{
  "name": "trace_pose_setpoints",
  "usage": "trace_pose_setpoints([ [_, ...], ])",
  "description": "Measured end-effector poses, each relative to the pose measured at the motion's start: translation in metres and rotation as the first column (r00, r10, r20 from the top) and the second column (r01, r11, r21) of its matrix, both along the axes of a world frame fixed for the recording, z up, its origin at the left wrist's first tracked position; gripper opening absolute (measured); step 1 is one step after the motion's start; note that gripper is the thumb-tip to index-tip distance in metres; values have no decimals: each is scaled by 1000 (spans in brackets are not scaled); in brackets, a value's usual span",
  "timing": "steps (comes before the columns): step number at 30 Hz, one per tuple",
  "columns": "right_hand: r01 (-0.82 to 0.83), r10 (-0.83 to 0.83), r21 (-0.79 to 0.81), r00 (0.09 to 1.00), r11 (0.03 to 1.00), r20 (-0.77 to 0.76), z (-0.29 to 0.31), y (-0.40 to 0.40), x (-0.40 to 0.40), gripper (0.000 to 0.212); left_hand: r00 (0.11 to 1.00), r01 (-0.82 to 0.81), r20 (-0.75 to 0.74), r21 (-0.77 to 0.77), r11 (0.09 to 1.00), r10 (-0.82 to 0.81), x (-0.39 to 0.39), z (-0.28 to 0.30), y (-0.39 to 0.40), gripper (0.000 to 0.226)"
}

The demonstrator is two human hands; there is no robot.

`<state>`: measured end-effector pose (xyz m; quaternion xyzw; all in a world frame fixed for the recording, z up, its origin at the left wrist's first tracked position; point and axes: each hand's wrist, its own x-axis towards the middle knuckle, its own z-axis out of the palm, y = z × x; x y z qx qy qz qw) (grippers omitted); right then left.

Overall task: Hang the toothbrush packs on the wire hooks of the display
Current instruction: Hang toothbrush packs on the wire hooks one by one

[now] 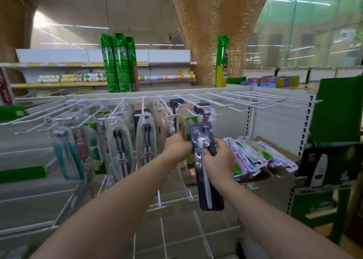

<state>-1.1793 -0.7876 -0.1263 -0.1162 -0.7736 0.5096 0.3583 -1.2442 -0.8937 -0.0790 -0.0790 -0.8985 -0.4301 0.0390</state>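
Observation:
My right hand [219, 158] grips a dark navy toothbrush pack [208, 182] upright in front of the display, its top just below a white wire hook [198, 109]. My left hand [176, 145] reaches to the pack's left edge with curled fingers; what it grips is hidden. Several toothbrush packs [145, 135] hang on the middle hooks. A pile of loose pink and blue packs [253, 156] lies in a cardboard box [284, 152] at the right. The upper right wire hooks [255, 99] are bare.
Green spray cans [119, 64] and one more can [222, 62] stand on the top of the display. Lower wire hooks [163, 199] jut out below my arms. A green stand [334, 109] is at the right.

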Motion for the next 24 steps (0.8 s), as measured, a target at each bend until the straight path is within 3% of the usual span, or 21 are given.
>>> trace_pose_setpoints([
  [2, -16, 16, -22, 1000, 1000, -13, 1, 6, -4, 16, 997, -78, 22, 39, 996, 77, -5, 4, 13, 22],
  [5, -47, 46, -59, 999, 997, -17, 2, 15, -7, 15, 991, -133, 33, 144, 981, 130, -12, 5, 26, 40],
  [8, -61, 60, -57, 998, 997, -8, 0, 20, -9, 18, 994, -108, 27, 241, 964, 104, -15, 5, 31, 40],
  [14, -78, 78, -66, 997, 995, 0, -2, 25, -3, 19, 991, -132, 36, 328, 935, 128, -6, 0, 38, 17],
  [21, -79, 77, -77, 997, 994, -32, 3, 25, 10, 21, 999, -45, 24, 415, 909, 38, 25, -6, 35, 43],
  [24, -83, 80, -71, 996, 994, -45, 6, 23, 16, 24, 1000, -25, 12, 410, 912, 22, 33, -8, 28, 30],
])
